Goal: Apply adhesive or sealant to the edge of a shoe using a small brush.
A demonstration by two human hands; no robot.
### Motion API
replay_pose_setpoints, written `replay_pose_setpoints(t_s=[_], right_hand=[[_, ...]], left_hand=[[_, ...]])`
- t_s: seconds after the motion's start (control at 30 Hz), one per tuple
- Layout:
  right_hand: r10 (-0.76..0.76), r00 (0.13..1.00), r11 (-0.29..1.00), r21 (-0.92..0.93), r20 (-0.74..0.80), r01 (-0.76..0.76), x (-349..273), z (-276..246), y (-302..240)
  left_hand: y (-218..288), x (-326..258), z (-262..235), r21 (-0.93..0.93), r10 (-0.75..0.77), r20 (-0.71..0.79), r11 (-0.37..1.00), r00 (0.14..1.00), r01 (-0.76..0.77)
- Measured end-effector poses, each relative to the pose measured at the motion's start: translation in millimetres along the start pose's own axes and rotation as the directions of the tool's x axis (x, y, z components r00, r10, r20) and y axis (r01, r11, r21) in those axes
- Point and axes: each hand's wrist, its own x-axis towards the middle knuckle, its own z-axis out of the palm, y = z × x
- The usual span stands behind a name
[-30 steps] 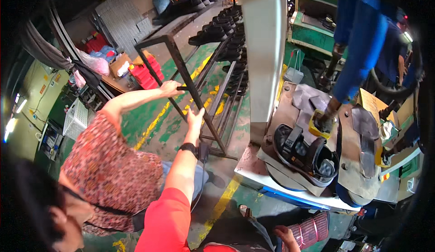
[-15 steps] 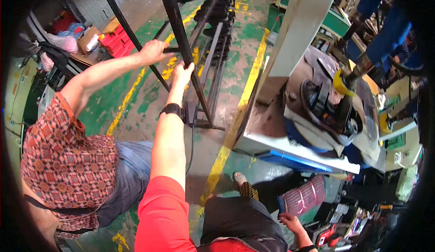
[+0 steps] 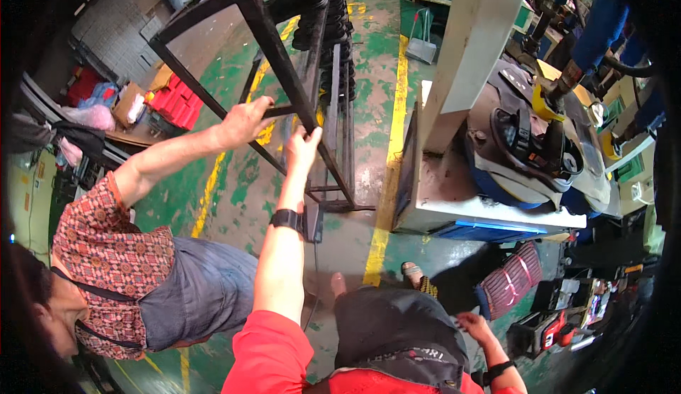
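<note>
My left hand (image 3: 303, 151), with a dark band at the wrist, is closed round the near upright of a black metal rack (image 3: 273, 46). Farther back, several rows of black shoes (image 3: 301, 4) sit on the rack. A co-worker in a patterned top (image 3: 113, 256) and apron stands on my left. That person's hand (image 3: 245, 119) grips the rack's short crossbar, just left of my hand. Low on the right, my right hand (image 3: 477, 326) hangs beside my dark apron (image 3: 397, 330), fingers loosely bent and apart, holding nothing. Nearest to it is a striped reddish cushion (image 3: 511, 280).
Right of the rack stand a pale pillar (image 3: 472, 60) and a machine table (image 3: 489, 213) with black strapped gear. A dustpan (image 3: 422, 46) is farther back. Red boxes (image 3: 176, 103) lie at left. Yellow lines (image 3: 399, 124) mark the green floor.
The rack and both hands on it sit lower in view, and the co-worker's head now shows. My left hand keeps its grip. My right hand has shifted right in view.
</note>
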Motion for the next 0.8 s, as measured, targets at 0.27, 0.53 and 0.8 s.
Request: replay_pose_setpoints(t_s=[0.27, 0.53, 0.8], right_hand=[[-0.63, 0.776, 0.771, -0.148, -0.031, 0.619, 80.3, 104.8, -296.4], [-0.818, 0.386, 0.388, 0.086, -0.426, 0.918, 127.6, 157.2, -621.9], [-0.747, 0.548, 0.616, -0.083, -0.377, 0.783, 151.3, 171.5, -641.8]], left_hand=[[-134.8, -68.9, -99.4, -0.358, -0.414, -0.061, 0.858, 0.908, 0.367], [-203.6, -56.0, -154.7, -0.723, -0.531, 0.312, 0.406, 0.788, 0.559], [-55.9, 47.0, -121.2, -0.596, 0.114, 0.086, 0.802, 0.99, -0.04]])
